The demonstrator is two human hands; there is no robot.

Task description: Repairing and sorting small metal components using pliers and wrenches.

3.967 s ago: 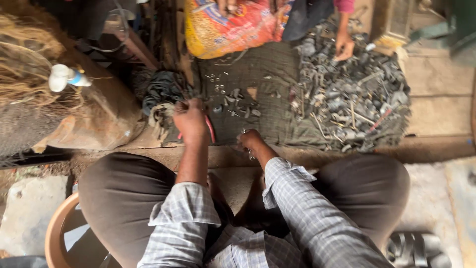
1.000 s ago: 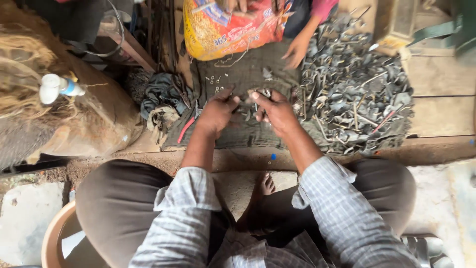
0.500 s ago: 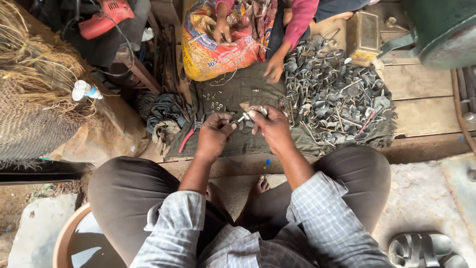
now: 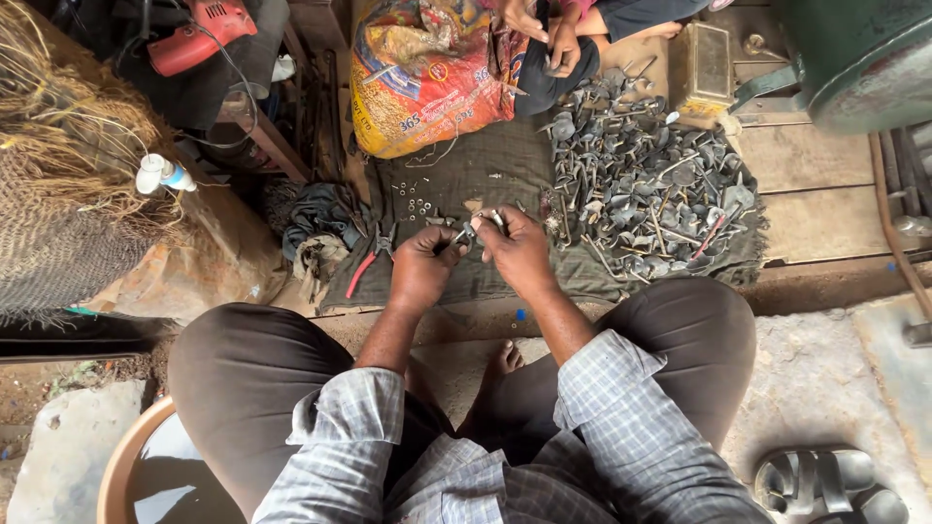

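- Head view: left hand [image 4: 419, 264] and right hand [image 4: 516, 248] are pinching one small metal part [image 4: 473, 231] between them.
- Keeping both grips firm above the dark cloth [image 4: 485, 175] is advisable.

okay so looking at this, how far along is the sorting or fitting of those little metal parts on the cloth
Done: only a few small loose pieces lie set apart on the dark cloth. In hand: the left hand and right hand meet over one small metal part, too small to make out. Left: a big heap of grey metal parts sits untouched beside the right hand, so most looks still ahead. Red-handled pliers lie unused by the left hand.
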